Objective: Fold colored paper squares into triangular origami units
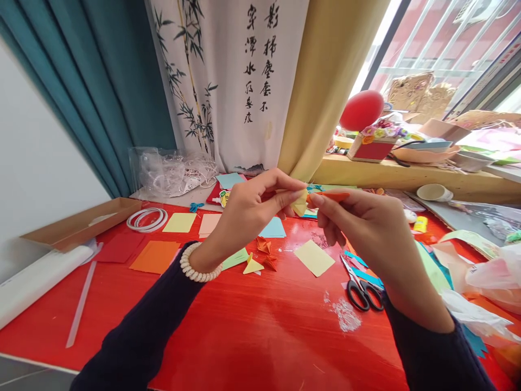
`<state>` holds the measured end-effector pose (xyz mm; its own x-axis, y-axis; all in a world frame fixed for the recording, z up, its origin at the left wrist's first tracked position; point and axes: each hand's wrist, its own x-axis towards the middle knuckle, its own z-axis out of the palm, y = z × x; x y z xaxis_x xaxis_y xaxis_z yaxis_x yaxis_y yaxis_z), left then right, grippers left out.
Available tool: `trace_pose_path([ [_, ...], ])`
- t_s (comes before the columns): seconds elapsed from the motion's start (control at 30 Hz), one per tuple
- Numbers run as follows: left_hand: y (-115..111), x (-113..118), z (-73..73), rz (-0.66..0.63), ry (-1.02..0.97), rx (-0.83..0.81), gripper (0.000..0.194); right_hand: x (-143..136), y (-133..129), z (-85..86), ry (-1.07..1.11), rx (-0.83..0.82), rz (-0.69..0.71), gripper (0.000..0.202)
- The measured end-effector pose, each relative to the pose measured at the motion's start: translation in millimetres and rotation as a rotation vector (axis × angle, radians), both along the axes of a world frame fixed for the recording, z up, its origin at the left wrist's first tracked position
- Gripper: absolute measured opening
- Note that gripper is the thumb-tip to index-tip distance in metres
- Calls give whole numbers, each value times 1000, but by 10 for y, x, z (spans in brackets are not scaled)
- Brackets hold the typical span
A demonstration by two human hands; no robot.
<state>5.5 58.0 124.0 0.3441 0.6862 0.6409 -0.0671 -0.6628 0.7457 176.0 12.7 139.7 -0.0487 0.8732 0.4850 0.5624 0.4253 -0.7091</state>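
Note:
My left hand pinches a small folded yellow paper piece between thumb and fingers. Close beside it, my right hand grips a folded orange paper piece, and the two pieces meet between my fingertips. Both are held above the red table. Below my hands lie folded orange pieces, a folded yellow piece and a flat pale yellow sheet. Scissors with black handles rest under my right wrist. Where the joined ends touch is partly hidden by my fingers.
Orange sheets, a red sheet and white rings lie left, near a cardboard tray. A plastic bag is at the back. Crumpled plastic and paper scraps crowd the right.

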Motion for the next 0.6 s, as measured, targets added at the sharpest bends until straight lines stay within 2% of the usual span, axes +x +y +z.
trace_pose_path([
  [0.2,-13,-16,6,53,41,57,7,-17,-7,12,-6,28,1,32],
  [0.33,-11,-22,8,52,52,34,8,-25,-9,-1,-59,20,56,27],
  [0.47,-9,-26,28,24,22,10,9,-56,-10,-34,-32,141,-77,24],
  [0.6,-6,-35,47,-40,49,-19,18,-53,-12,-50,-40,188,-82,19],
])
